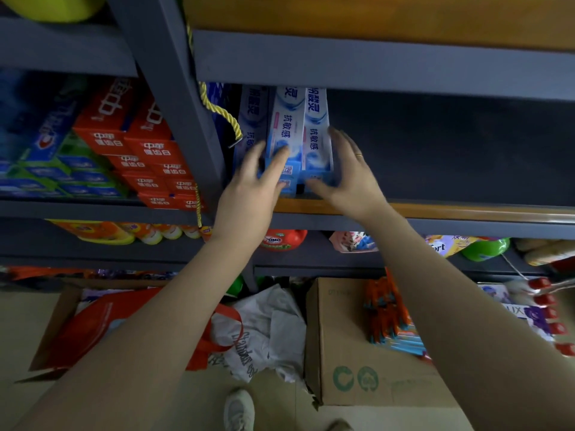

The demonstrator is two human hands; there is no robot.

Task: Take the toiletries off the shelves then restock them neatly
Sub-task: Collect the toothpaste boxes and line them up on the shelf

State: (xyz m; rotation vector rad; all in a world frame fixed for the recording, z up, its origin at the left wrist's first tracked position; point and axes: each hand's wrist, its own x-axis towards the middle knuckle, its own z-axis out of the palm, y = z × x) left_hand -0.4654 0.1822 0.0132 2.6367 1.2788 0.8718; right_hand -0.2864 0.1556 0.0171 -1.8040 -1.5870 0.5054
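Both hands are shown reaching into the middle shelf bay. The left hand [258, 178] is laid with fingers spread and nearly straight over the near end of the pale blue and white cardboard toothpaste boxes [297, 141], its thumb lying up the face of one box. The right hand [348, 169] is set against the right side of the same boxes, fingers straight and together, thumb extended toward the box ends; a thin gold ring [359, 155] is worn on one finger. Neither grip is closed round a box.

Three long rectangular boxes are visible, packed side by side with glossy printed faces, at the left end of the dark grey metal shelf [435, 150] with a wooden front lip; the rest of that bay is seen as dark board. A twisted yellow rope [222, 115] is hung beside the grey upright post [174, 88].

In the bay to the left, stacked red cardboard boxes [146, 150] and blue and green cartons [53, 169] are shelved. On the shelf below, a red plastic detergent bottle [281, 239] is seen. On the floor, a brown corrugated cardboard box [357, 353] bearing orange and blue packets [389, 315], a crumpled white bag [264, 334] and a red bag [93, 325] are placed.
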